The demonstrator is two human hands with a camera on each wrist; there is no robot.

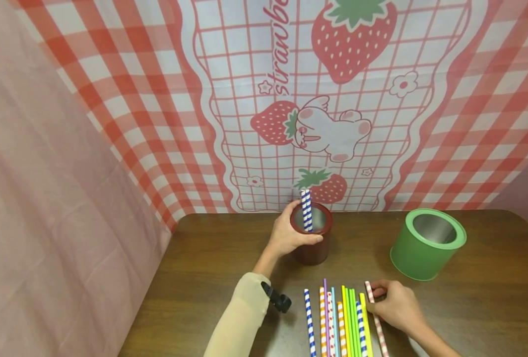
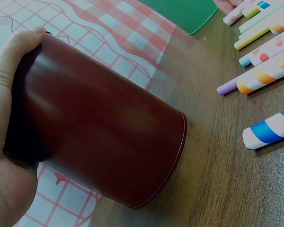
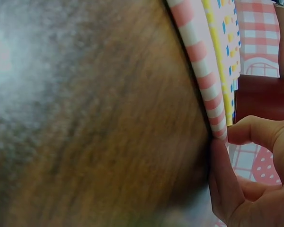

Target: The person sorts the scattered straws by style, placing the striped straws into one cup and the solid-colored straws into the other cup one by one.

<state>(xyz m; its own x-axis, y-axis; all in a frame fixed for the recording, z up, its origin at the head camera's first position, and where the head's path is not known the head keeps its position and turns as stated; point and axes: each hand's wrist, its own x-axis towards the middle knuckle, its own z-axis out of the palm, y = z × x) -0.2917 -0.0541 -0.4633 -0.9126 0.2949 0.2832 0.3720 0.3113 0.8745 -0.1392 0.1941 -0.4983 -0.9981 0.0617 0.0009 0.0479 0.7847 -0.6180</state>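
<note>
My left hand (image 1: pixel 287 237) grips a dark red can (image 1: pixel 312 254) near its rim, fingers round the far side and thumb along the near side. Blue-and-white striped straws (image 1: pixel 306 212) stand in that can, their tops above the rim. At the right end of a row of loose straws, my right hand (image 1: pixel 399 306) pinches the upper end of a pink-and-white striped straw (image 1: pixel 379 333). The right wrist view has this pink-striped straw (image 3: pixel 206 71) between thumb and fingers, close beside a yellow straw (image 3: pixel 218 56).
A green can (image 1: pixel 418 260) stands at the back right of the wooden table (image 1: pixel 192 277). Several straws lie side by side in front, among them a purple one (image 1: pixel 326 317) and a blue-striped one (image 1: pixel 309 320) at the left end. A strawberry-print cloth (image 1: pixel 264 163) hangs behind.
</note>
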